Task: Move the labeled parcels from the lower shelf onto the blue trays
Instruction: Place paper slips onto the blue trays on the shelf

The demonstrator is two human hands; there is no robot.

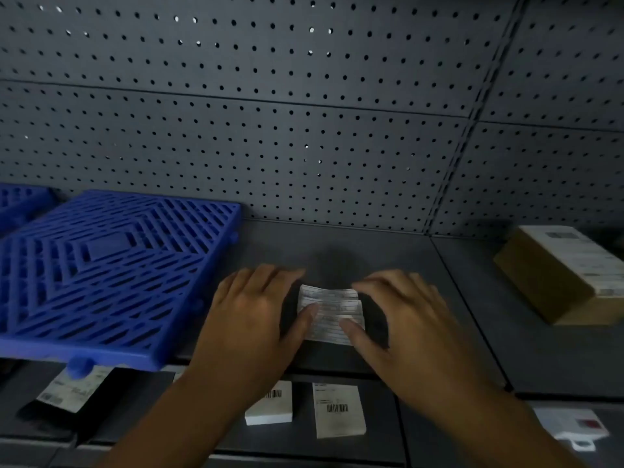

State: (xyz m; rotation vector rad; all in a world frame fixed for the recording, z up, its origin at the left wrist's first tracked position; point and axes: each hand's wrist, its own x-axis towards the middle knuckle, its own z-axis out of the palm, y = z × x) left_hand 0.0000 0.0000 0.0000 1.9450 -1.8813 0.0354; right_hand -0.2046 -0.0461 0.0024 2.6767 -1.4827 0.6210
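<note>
A small dark parcel with a white printed label (332, 314) lies on the upper grey shelf, right of the blue slatted tray (111, 275). My left hand (250, 319) grips its left side, thumb on the label. My right hand (408, 319) grips its right side, thumb on the label's lower right. On the lower shelf below lie a dark parcel with a white label (72, 391), a white barcoded box (270, 405) partly hidden by my left forearm, and another white barcoded box (338, 410).
A second blue tray (20, 201) shows at the far left. A brown cardboard box with a white label (560, 271) sits on the upper shelf at the right. A white packet with a red patch (574, 428) lies lower right. A grey pegboard wall (304, 113) backs the shelf.
</note>
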